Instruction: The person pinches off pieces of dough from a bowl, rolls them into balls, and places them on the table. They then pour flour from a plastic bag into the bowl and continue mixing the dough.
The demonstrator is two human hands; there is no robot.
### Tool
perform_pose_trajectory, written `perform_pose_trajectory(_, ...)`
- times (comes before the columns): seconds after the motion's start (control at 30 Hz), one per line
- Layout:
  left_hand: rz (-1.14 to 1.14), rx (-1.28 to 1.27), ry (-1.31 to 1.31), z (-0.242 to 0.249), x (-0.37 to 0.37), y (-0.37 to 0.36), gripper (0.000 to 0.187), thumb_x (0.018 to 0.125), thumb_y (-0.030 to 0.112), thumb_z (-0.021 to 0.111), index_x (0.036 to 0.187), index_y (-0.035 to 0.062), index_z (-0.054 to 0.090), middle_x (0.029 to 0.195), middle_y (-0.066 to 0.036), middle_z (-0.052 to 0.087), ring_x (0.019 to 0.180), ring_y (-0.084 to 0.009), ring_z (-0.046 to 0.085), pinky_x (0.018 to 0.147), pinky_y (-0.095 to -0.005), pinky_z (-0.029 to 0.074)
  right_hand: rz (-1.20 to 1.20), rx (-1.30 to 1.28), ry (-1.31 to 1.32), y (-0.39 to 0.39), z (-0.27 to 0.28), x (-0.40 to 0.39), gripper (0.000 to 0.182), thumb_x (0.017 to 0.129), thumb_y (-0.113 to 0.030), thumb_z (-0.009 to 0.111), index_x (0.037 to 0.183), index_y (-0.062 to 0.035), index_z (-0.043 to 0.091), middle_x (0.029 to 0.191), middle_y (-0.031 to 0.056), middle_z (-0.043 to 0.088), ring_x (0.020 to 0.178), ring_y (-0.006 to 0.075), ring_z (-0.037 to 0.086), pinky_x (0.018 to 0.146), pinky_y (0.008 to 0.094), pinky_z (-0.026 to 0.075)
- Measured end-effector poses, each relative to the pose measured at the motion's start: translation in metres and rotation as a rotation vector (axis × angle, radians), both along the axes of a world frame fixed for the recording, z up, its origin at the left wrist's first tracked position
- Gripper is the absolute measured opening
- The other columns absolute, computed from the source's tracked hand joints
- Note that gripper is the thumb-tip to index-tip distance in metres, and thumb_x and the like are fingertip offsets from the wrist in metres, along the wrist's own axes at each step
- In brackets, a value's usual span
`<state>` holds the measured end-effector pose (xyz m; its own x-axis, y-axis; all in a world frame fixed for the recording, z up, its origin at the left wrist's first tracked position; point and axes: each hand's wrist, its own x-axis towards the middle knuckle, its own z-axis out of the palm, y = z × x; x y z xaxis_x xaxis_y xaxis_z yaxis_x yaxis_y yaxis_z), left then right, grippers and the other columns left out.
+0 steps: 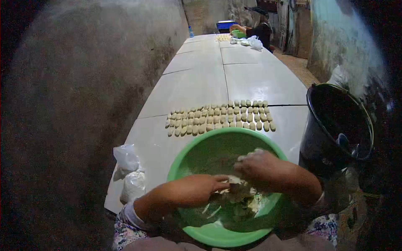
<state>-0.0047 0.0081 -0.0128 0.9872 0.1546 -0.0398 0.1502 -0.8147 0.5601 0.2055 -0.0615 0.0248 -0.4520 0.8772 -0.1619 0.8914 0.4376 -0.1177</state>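
A large green basin (228, 237) stands at the near end of the white tiled table, with pale dough or flour (245, 205) low inside it. My left hand (207, 189) is in the basin, fingers reaching over the pale stuff; what its fingertips grip, if anything, is too unclear to tell. My right hand (255, 165) is over the basin's right half, its fingers curled and whitish, and whatever it holds is hidden. Just beyond the basin, small oval dough pieces (215, 119) lie in several rows on the table.
Two plastic bags of white stuff (133, 187) sit at the table's left edge. A big black bucket (322, 142) stands right of the table. Another person (263, 31) is at the far end, near a green container (238, 34), a blue crate (226, 25) and plastic bags (254, 42).
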Motion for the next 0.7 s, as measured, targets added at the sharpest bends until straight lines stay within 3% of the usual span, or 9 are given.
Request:
perform_pose_trajectory(0.07,-0.084,0.041,0.110,0.001,-0.003,-0.001,0.026,0.089,0.017,0.053,0.111,0.0064,0.061,0.113,-0.019,0.059,0.099,-0.0372,0.059,0.083,-0.0457,0.047,0.117,-0.231,-0.036,0.006,-0.027,0.000,0.025,0.078,-0.013,0.060,0.101,-0.0044,0.063,0.091,0.0169,0.064,0.086,0.0344,0.063,0.075,0.0443,0.051)
perform_pose_trajectory(0.17,-0.064,-0.005,0.271,0.003,-0.002,0.004,0.021,0.088,0.019,0.055,0.104,0.0088,0.065,0.100,-0.019,0.064,0.089,-0.0372,0.063,0.077,-0.0463,0.049,0.210,-0.287,0.000,0.006,-0.025,0.001,0.026,0.079,-0.014,0.060,0.105,-0.0085,0.063,0.095,0.0158,0.063,0.087,0.0350,0.063,0.076,0.0440,0.051)
perform_pose_trajectory(0.2,-0.028,-0.048,0.227,0.006,-0.004,0.001,0.022,0.087,0.022,0.057,0.095,0.0042,0.066,0.083,-0.020,0.065,0.078,-0.0384,0.063,0.072,-0.0471,0.049,0.224,-0.263,0.052,0.004,-0.019,-0.002,0.028,0.080,-0.014,0.060,0.107,-0.0109,0.062,0.095,0.0150,0.063,0.086,0.0357,0.062,0.077,0.0435,0.051)
perform_pose_trajectory(0.33,-0.078,-0.015,0.254,0.000,-0.006,0.003,0.028,0.087,0.025,0.058,0.086,-0.0027,0.064,0.077,-0.023,0.063,0.074,-0.0402,0.062,0.066,-0.0482,0.048,0.450,-0.277,0.201,0.004,-0.033,-0.001,0.036,0.078,-0.010,0.056,0.115,-0.0083,0.056,0.086,0.0177,0.063,0.082,0.0382,0.061,0.074,0.0454,0.050)
perform_pose_trajectory(0.43,0.100,0.002,0.278,0.010,-0.004,0.001,0.027,0.087,0.024,0.058,0.082,-0.0027,0.064,0.075,-0.024,0.062,0.073,-0.0409,0.062,0.065,-0.0481,0.048,0.335,-0.301,0.169,0.007,-0.021,-0.001,0.040,0.076,-0.021,0.064,0.112,-0.0054,0.055,0.087,0.0197,0.065,0.082,0.0400,0.063,0.069,0.0475,0.051)
perform_pose_trajectory(0.5,0.099,0.062,0.290,0.005,0.000,0.007,0.024,0.087,0.022,0.057,0.087,-0.0014,0.062,0.082,-0.023,0.063,0.078,-0.0400,0.062,0.068,-0.0478,0.047,0.275,-0.353,0.126,0.006,-0.020,-0.002,0.044,0.077,-0.017,0.063,0.116,-0.0036,0.050,0.086,0.0216,0.064,0.081,0.0411,0.062,0.069,0.0484,0.050)
perform_pose_trajectory(0.6,0.223,-0.036,0.318,0.006,0.001,0.009,0.023,0.087,0.016,0.054,0.105,0.0033,0.057,0.099,-0.020,0.063,0.093,-0.0370,0.061,0.077,-0.0461,0.046,0.197,-0.309,0.218,0.001,-0.018,0.000,0.036,0.077,-0.016,0.062,0.110,-0.0036,0.054,0.085,0.0203,0.064,0.080,0.0409,0.062,0.070,0.0479,0.050)
perform_pose_trajectory(0.7,0.216,-0.068,0.316,0.011,-0.001,0.008,0.023,0.086,0.015,0.053,0.106,0.0034,0.056,0.098,-0.020,0.064,0.093,-0.0374,0.061,0.077,-0.0461,0.047,0.296,-0.379,0.162,0.007,-0.031,0.004,0.027,0.081,-0.014,0.057,0.106,-0.0041,0.055,0.078,0.0198,0.059,0.078,0.0398,0.061,0.071,0.0488,0.047)
